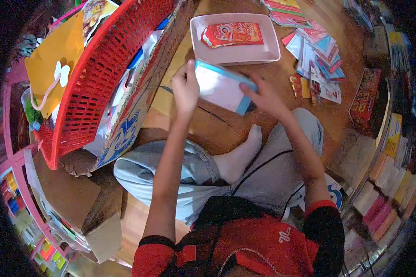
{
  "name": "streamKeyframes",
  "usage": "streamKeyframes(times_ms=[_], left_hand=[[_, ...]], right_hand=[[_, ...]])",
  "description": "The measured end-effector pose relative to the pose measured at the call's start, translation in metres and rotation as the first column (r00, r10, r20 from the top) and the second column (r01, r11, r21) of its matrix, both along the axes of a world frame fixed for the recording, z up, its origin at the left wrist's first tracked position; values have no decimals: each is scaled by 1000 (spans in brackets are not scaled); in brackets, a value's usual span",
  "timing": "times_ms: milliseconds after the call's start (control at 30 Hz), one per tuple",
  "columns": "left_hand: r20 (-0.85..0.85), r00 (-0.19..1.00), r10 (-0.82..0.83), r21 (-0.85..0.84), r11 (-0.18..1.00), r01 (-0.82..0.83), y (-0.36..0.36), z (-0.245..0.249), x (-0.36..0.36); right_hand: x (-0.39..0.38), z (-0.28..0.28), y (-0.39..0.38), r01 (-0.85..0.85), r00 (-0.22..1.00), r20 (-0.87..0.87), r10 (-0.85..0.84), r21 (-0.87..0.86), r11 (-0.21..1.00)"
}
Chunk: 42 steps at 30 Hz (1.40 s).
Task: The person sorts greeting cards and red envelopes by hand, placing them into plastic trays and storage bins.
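Observation:
A flat white packet with light blue edges (219, 90) is held tilted between both hands above the wooden floor. Bright light glares off its upper left part, so any print there cannot be read. My left hand (186, 87) is closed on its left edge, thumb up. At its right end my right hand (267, 98) grips the blue border with the thumb on top, slightly blurred. Just beyond the packet stands a pale pink plastic basket (235, 57). Red and gold envelopes (233, 35) lie inside it.
A red slatted basket (90, 69) stands tilted on the left beside a printed cardboard box (122, 124). Fanned paper packets (316, 51) lie on the floor at the right. Shelves of small boxes (379, 198) line the right edge. A black cable (259, 168) crosses my lap.

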<state>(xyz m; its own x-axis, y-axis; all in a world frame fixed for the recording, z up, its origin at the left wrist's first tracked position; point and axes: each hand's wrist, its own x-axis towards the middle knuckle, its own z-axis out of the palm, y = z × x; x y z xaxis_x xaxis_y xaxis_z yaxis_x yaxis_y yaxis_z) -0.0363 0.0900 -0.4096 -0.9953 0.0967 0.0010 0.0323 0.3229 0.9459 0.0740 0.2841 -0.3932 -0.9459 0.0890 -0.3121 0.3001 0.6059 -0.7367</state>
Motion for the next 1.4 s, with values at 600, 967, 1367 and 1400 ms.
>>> streamKeyframes(times_ms=[600,967,1367,1400], left_hand=[[-18,999,-47,-710,704,21,126,-112,-101],[14,980,-201,-693,704,154,125,-73,-102],[-210,632,-746,-861,448,242,153,-79,-96],[-183,650,-738,-845,455,279,156,-77,-97]], right_hand=[[-76,-21,87,379,877,-456,-149,469,798],[-52,-107,128,446,871,-257,-418,57,893],[-52,-100,119,524,851,-51,-523,2,852],[-52,-101,120,526,849,-52,-525,3,850]])
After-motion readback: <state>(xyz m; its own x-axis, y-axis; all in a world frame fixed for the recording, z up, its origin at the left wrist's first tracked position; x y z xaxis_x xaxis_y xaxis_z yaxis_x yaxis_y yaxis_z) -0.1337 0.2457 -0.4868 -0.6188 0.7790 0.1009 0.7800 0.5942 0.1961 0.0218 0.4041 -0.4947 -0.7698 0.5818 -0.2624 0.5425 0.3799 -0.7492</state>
